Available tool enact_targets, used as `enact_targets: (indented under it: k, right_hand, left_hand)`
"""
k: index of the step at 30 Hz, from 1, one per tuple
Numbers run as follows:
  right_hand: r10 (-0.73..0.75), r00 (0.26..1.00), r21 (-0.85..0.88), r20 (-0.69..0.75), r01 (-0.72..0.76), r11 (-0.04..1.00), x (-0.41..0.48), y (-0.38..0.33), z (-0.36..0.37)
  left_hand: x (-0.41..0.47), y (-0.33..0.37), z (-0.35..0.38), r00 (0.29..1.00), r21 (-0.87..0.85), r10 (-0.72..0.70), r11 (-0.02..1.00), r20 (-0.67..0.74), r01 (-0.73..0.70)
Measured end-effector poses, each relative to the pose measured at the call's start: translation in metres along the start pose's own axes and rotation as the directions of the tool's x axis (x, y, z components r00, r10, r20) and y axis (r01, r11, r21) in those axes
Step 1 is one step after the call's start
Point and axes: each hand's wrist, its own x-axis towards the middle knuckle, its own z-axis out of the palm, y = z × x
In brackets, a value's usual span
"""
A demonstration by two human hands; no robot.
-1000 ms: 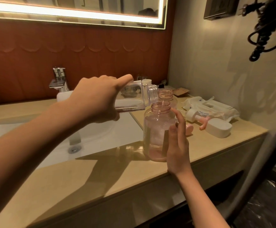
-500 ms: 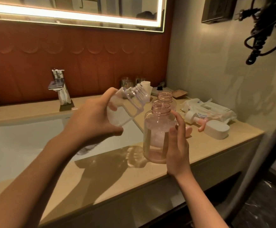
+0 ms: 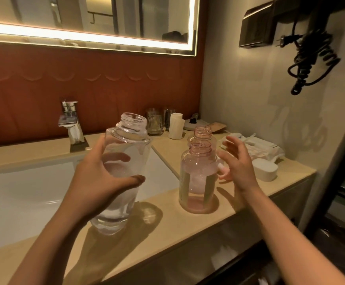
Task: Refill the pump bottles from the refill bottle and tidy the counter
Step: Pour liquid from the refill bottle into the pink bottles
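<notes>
The left grip (image 3: 97, 182) is wrapped round the middle of the clear refill bottle (image 3: 126, 145), thumb in front and fingers showing through the plastic behind. The bottle's long axis is near vertical, leaning slightly right, open threaded mouth up, base at the front of the worktop (image 3: 167, 233) beside the basin (image 3: 23, 192); whether it rests there I cannot tell. The right grip (image 3: 239, 163) is spread and holds nothing, just right of the pink pump bottle (image 3: 198, 182), which stands upright, uncapped, mouth up. A second pink bottle (image 3: 203, 131) stands directly behind it. A white pump head (image 3: 264, 171) lies farther right. Behind are a chrome tap (image 3: 71, 122), a red wall panel and a lit mirror (image 3: 105, 15).
</notes>
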Motion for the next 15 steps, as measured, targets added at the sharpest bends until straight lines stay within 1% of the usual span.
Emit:
enact_targets:
  k: [2,3,5,7,9,11,13,15]
  right_hand:
    - [0.017,0.975,-0.129,0.221,0.012,0.992,0.017,-0.008,-0.003]
    - [0.026,0.953,-0.162,0.3,0.024,0.987,0.024,-0.01,-0.003]
    - [0.074,0.91,-0.218,0.408,0.019,0.976,0.033,-0.011,-0.001]
    - [0.128,0.881,-0.263,0.455,-0.004,0.965,0.038,-0.006,0.002]
    - [0.138,0.89,-0.268,0.434,-0.018,0.963,0.041,-0.002,0.004]
    - [0.112,0.915,-0.239,0.387,-0.018,0.971,0.043,0.0,0.003]
    - [0.069,0.944,-0.166,0.322,-0.015,0.986,0.043,-0.003,0.0]
    - [0.029,0.968,-0.035,0.248,-0.021,0.999,0.045,-0.01,-0.007]
  left_hand:
    - [0.001,-0.002,-0.003,1.0,0.001,-0.008,1.0,0.003,0.008]
    - [0.001,-0.002,-0.005,1.0,-0.001,-0.012,1.0,0.003,0.012]
    - [0.002,-0.003,-0.007,1.0,0.001,-0.022,1.0,0.002,0.022]
    - [0.001,-0.005,-0.008,0.999,0.008,-0.037,0.999,0.0,0.037]
    - [0.0,-0.005,-0.011,0.999,0.008,-0.045,0.999,-0.012,0.045]
    - [0.0,-0.005,-0.012,0.998,0.004,-0.053,0.999,-0.025,0.053]
    - [-0.002,-0.005,-0.014,0.997,0.005,-0.06,0.998,-0.04,0.06]
    - [-0.003,-0.004,-0.016,0.997,0.006,-0.063,0.998,-0.052,0.064]
